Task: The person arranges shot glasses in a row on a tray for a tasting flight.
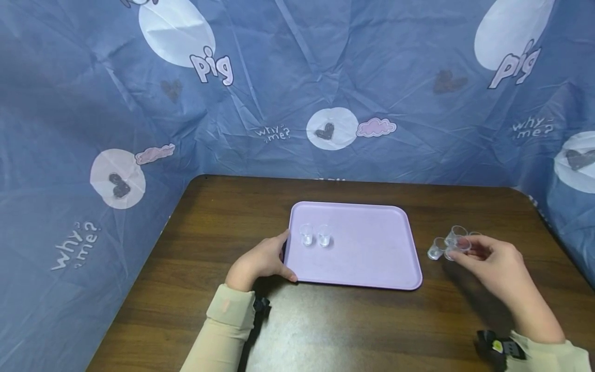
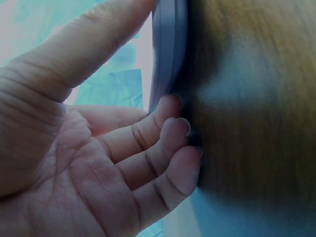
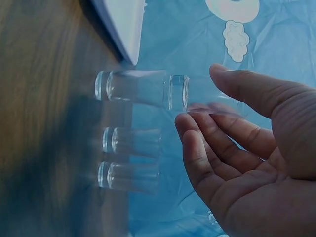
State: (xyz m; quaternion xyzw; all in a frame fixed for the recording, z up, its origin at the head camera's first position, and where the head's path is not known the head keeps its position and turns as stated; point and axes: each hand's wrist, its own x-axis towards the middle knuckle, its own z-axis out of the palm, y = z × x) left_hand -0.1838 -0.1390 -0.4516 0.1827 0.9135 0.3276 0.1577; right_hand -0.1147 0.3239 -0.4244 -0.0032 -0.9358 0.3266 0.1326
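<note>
My right hand (image 1: 495, 261) pinches a small clear shot glass (image 3: 197, 91) between thumb and fingers. In the right wrist view its base sits just above the rim of another shot glass (image 3: 136, 88) standing on the table; whether they touch I cannot tell. Beside that one stand two more shot glasses, a middle one (image 3: 136, 141) and a lower one (image 3: 133, 176). At the lilac tray's (image 1: 367, 263) near left corner, my left hand (image 1: 260, 261) holds the rim, thumb along the front, fingers at the side. Two upright shot glasses, one (image 1: 306, 235) left of the other (image 1: 324, 236), stand on the tray's left part.
The brown wooden table (image 1: 204, 222) extends around the tray. Behind it and along both sides hangs a blue printed cloth (image 1: 279, 93). The standing glasses on the right lie a short way beyond the tray's right edge.
</note>
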